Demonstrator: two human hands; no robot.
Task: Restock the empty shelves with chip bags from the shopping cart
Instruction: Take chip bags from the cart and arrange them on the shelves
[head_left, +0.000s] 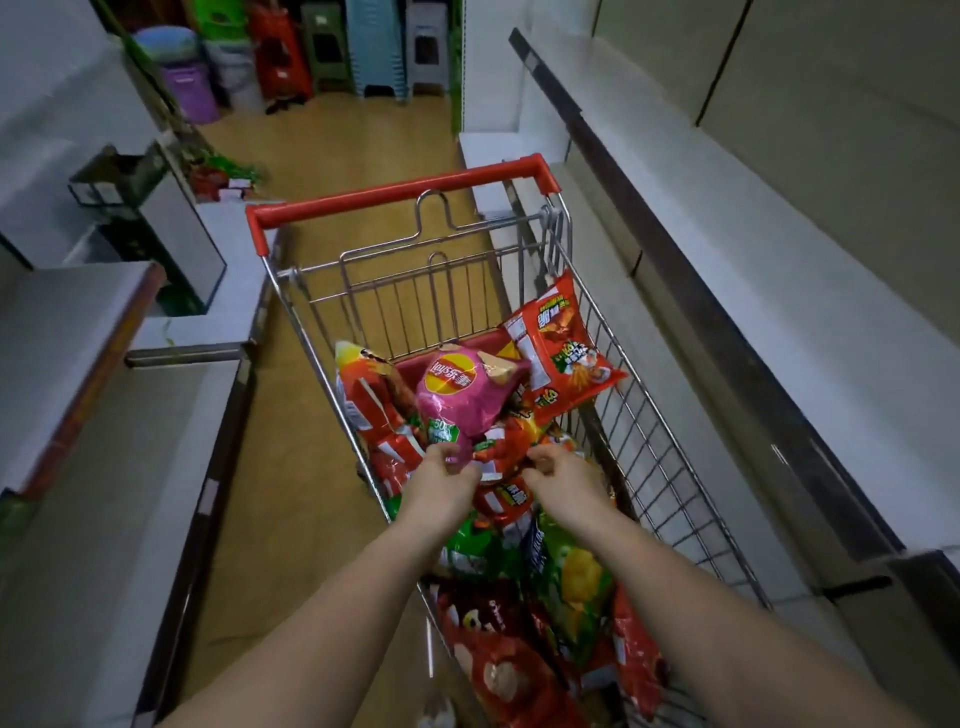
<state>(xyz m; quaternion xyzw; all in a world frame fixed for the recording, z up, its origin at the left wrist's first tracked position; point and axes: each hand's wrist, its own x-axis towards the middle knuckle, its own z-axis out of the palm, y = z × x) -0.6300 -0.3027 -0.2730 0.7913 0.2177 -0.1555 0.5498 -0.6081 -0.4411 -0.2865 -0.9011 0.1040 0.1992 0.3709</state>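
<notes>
Two bare forearms are seen nearest the camera, reaching forward from the bottom edge over the near end of the shopping cart (613, 332). The cart, wire-sided with a red handle bar (400, 193) at its far end, is parked in an aisle on a tan floor (322, 156). White empty shelves (779, 270) run along the cart's right side, and more white shelving (67, 322) is seen on the left. Stacked plastic stools (374, 47) and a purple bin (192, 88) are seen at the far end of the aisle.

The cart basket is filled with chip bags, mostly red (498, 670) at the near end, green ones (576, 577) in the middle. A red bag (561, 343) is leaned against the cart's right wall near the far end; another red bag (363, 395) is stood against the left wall. A pink chip bag (462, 395) is held raised above the pile, mid-basket.

The pink bag's lower edge is pinched by the left hand (441, 480), fingers curled on it. The right hand (558, 475) is seen just beside it with fingers curled over the red bags; whether anything is gripped cannot be told.
</notes>
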